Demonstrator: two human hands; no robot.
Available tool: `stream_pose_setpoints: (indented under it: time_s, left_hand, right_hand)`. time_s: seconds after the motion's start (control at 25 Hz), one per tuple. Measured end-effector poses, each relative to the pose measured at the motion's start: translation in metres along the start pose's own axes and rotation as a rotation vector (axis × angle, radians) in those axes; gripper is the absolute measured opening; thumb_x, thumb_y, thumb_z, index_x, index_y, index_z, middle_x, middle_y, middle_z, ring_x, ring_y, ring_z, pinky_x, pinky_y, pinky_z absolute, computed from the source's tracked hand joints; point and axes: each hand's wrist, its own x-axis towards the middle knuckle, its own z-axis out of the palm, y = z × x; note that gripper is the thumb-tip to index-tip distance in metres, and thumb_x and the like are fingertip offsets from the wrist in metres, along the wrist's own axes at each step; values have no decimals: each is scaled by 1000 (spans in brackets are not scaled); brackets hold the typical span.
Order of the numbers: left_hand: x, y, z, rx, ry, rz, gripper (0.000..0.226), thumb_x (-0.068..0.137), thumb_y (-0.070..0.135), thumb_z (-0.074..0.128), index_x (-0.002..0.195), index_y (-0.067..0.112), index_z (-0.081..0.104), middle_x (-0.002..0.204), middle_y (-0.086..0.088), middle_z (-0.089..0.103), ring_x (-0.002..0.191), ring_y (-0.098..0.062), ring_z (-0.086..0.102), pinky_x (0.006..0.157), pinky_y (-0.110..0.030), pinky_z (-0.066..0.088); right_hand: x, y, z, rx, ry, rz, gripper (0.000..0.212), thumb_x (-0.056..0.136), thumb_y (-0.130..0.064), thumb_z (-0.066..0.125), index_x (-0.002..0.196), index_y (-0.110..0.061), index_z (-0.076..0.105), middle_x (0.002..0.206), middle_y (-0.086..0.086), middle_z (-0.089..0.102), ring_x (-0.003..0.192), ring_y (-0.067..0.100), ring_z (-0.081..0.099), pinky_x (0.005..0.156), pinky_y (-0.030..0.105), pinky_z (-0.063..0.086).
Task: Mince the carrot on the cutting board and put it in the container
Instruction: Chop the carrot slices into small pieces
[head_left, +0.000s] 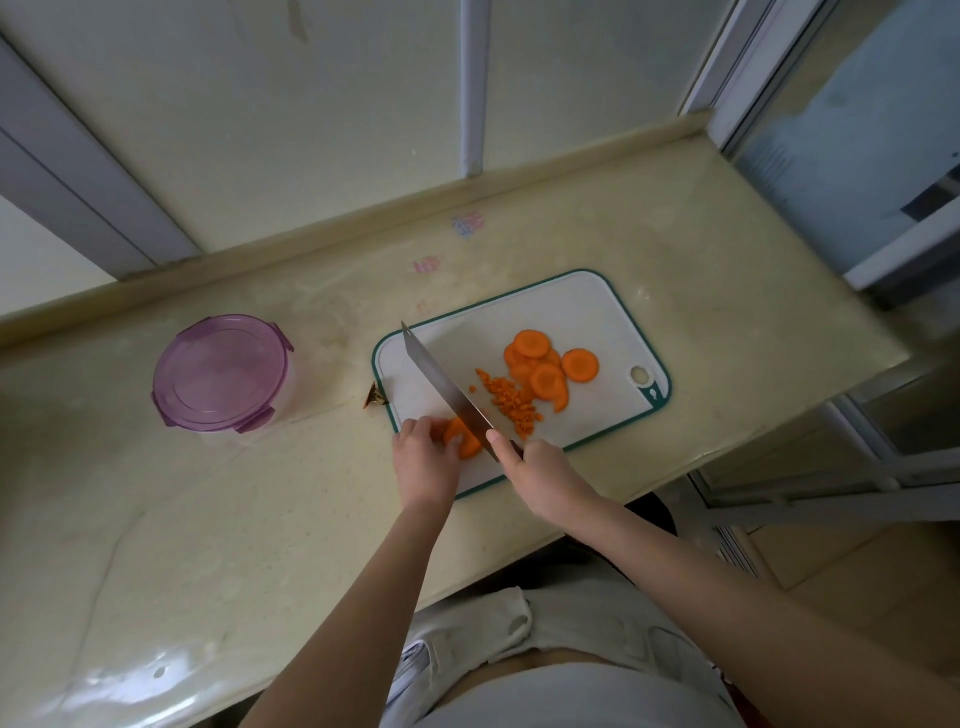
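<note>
A white cutting board with a green rim lies on the counter. Round carrot slices are piled at its right. A small heap of minced carrot lies in the middle. My left hand holds down a stack of carrot slices at the board's near left, fingers curled on it. My right hand grips the handle of a knife, whose blade slants across the board and rests on that stack. The container, closed with a purple lid, stands to the left.
A carrot end scrap lies on the counter just left of the board. The beige counter runs along a wall ledge at the back and ends at its right edge near a window frame.
</note>
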Motion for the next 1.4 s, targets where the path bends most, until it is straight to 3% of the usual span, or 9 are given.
stream_pose_setpoints:
  time_s: [0.28, 0.44, 0.88, 1.04, 1.24, 1.4]
  left_hand:
    - [8, 0, -4, 42, -80, 21, 18, 84, 16, 66, 100, 7, 65, 91, 0, 50, 90, -22, 53, 77, -25, 42]
    - [11, 0, -5, 45, -111, 7, 18, 84, 17, 67, 98, 6, 64, 90, 1, 48, 79, -17, 50, 72, -23, 39]
    - [12, -4, -2, 74, -127, 25, 15, 85, 18, 65, 97, 9, 63, 90, 2, 47, 82, -20, 54, 71, -25, 42]
    - [12, -3, -4, 87, -124, 35, 15, 85, 19, 64, 95, 9, 61, 91, 1, 47, 82, -20, 51, 73, -26, 42]
    - [12, -4, -4, 80, -131, 37, 17, 85, 20, 64, 98, 10, 61, 95, -3, 51, 84, -20, 53, 75, -27, 43]
    - [11, -4, -5, 97, -139, 42, 17, 85, 20, 64, 98, 9, 60, 98, -4, 53, 86, -20, 52, 75, -26, 42]
  right_hand:
    - [2, -8, 2, -72, -6, -13, 60, 99, -52, 29, 53, -13, 32, 52, 0, 39, 48, 14, 39, 49, 25, 31]
    - [5, -11, 0, -96, -33, -8, 55, 100, -50, 29, 57, -16, 34, 56, 0, 39, 50, 11, 37, 47, 22, 29]
    - [22, 7, 20, -122, 40, -57, 57, 99, -51, 30, 56, -14, 37, 53, -1, 41, 46, 11, 40, 45, 17, 29]
    - [28, 2, 8, -56, -9, -17, 60, 99, -52, 29, 54, -13, 34, 53, 1, 40, 48, 14, 39, 48, 25, 31]
    - [28, -8, -2, -13, -56, -68, 42, 101, -45, 29, 62, -30, 33, 62, 0, 41, 57, 15, 42, 56, 26, 35]
    - [25, 1, 1, 30, 36, -82, 59, 99, -50, 33, 56, -10, 40, 55, 5, 44, 57, 20, 47, 60, 32, 37]
